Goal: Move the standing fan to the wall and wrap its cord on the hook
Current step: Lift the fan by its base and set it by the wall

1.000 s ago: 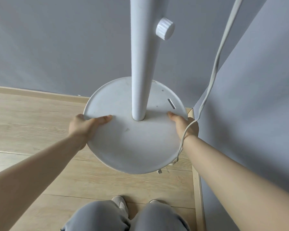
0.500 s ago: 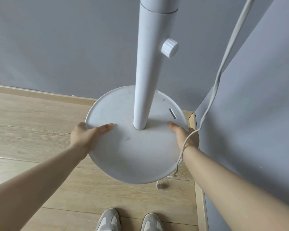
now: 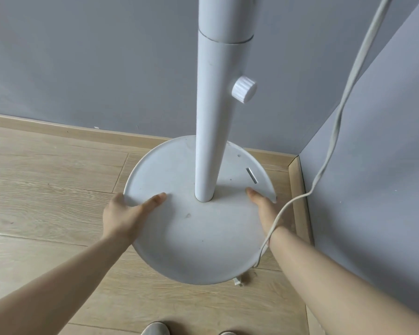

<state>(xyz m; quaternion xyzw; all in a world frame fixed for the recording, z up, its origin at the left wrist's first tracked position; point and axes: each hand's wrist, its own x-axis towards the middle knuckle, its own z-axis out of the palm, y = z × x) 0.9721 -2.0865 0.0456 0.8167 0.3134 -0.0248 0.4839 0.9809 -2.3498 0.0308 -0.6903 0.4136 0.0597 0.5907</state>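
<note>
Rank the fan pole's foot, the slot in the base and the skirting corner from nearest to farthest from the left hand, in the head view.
1. Fan pole's foot: centre of the base, just right of the left hand.
2. Slot: right side of the base.
3. Skirting corner: beyond the base's right edge.

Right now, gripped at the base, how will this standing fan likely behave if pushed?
Likely top-heavy: the tall pole rises far above the base, so it may tip. The wide round base probably slides on the wood floor, not rolls. The slack cord by the right hand looks floppy and may snag.
</note>
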